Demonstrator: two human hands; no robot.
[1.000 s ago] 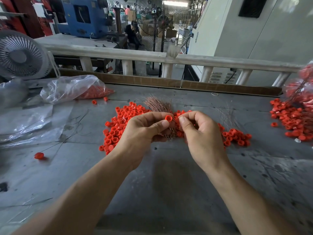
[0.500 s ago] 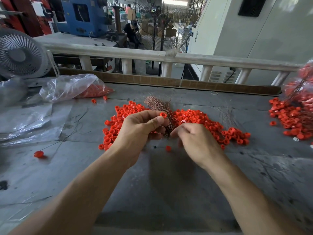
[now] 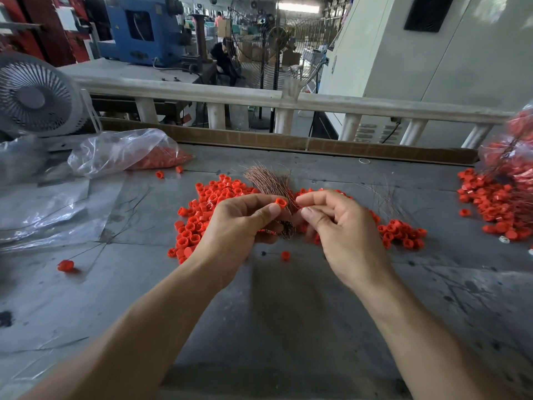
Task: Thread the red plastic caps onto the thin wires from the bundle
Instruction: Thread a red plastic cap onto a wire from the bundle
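The left hand (image 3: 239,223) pinches one red cap (image 3: 281,202) between thumb and forefinger, open end upward, raised above the grey bench (image 3: 288,313). Its lower fingers curl round the copper wire bundle (image 3: 269,183), whose splayed ends fan out beyond the knuckles toward the far edge. The right hand (image 3: 343,235) sits just beside the held cap, forefinger and thumb brought together near it; whether a wire lies between them cannot be told. The loose cap pile (image 3: 207,209) lies on the bench beneath and behind both hands, extending left and right. One stray cap (image 3: 285,255) rests on the bench between the wrists. A capped wire (image 3: 65,265) lies well to the left. A clear bag of caps (image 3: 124,153) lies at far left; a further heap of threaded caps (image 3: 490,203) sits at the right edge.
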